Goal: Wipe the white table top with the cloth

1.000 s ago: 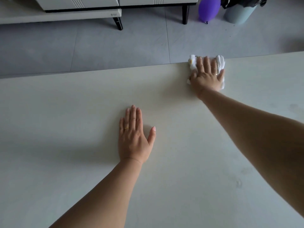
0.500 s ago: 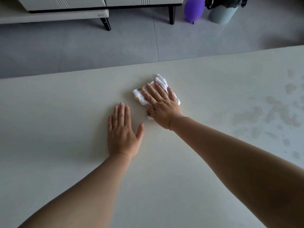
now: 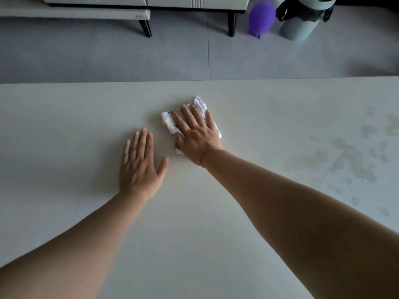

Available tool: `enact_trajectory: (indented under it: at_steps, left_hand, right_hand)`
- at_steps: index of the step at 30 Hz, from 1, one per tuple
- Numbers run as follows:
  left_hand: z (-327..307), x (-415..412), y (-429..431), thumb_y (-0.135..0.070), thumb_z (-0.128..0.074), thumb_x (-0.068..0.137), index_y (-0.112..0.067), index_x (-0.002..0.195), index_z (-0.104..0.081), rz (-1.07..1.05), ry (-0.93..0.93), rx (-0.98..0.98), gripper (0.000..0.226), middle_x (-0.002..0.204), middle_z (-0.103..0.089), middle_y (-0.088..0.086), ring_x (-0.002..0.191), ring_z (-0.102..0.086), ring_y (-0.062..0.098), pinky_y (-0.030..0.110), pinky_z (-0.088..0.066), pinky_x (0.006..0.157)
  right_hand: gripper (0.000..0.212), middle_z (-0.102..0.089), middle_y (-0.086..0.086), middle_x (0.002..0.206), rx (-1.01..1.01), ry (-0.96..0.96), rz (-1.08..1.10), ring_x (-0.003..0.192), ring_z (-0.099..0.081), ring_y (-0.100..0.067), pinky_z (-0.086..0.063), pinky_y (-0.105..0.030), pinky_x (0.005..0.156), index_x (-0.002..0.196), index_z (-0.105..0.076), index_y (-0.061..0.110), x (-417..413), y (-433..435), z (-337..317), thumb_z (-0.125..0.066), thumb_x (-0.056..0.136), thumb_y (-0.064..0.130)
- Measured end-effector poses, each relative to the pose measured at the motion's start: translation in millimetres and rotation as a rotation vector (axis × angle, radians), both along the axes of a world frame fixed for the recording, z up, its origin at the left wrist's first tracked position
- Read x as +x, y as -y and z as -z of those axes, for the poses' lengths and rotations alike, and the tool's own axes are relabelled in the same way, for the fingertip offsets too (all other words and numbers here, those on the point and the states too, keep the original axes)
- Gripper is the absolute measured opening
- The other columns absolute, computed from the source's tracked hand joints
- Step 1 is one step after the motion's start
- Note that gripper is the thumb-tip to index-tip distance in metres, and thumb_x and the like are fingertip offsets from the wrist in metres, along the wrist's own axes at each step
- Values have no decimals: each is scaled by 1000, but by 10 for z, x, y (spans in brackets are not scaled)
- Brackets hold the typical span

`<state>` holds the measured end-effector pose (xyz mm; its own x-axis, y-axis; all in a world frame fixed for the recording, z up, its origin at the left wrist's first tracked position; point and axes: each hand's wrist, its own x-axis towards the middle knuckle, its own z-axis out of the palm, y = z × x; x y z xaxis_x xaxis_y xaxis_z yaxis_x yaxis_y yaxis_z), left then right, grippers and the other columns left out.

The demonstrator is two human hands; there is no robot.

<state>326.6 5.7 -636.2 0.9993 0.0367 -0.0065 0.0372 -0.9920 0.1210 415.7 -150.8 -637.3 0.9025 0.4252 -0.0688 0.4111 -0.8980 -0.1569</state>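
Observation:
The white table top (image 3: 64, 126) fills the lower part of the head view. A folded white cloth (image 3: 169, 121) with small yellow marks lies on it near the middle. My right hand (image 3: 197, 134) presses flat on the cloth, covering most of it, fingers spread and pointing up-left. My left hand (image 3: 140, 165) rests flat on the bare table just left of and below the cloth, fingers apart, holding nothing. Wet blotches (image 3: 345, 156) mark the table to the right.
Beyond the table's far edge lies grey tiled floor (image 3: 108, 57). A white cabinet on black legs (image 3: 146, 3) stands at the back. A purple balloon (image 3: 262, 17) and a grey bin with a black liner (image 3: 302, 20) sit at the back right.
My right hand slid the cloth from the far table edge toward me and left, ending beside my left hand. The left hand stayed flat in place. Wet blotches came into view at the right.

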Motion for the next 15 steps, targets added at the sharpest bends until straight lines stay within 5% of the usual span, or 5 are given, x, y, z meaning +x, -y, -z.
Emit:
enact_trajectory:
  at_steps: [6,15]
  left_hand:
    - [-90,-47,710,-44,-34,87,-1,145,-29,22,34,-136,72,152,-28,18,141,-26,30,44,-16,117]
    - [26,-124,894,-48,-32,88,-2,146,-27,34,-16,-86,74,155,-23,14,143,-22,28,43,-18,117]
  right_hand:
    - [56,-4,5,159,-24,-21,-35,146,3,-15,6,-43,117,150,-6,31,158,159,-16,-19,98,48]
    - [56,3,7,159,-15,-98,300,145,8,-14,6,-42,117,149,-4,34,797,1288,-76,-16,97,49]
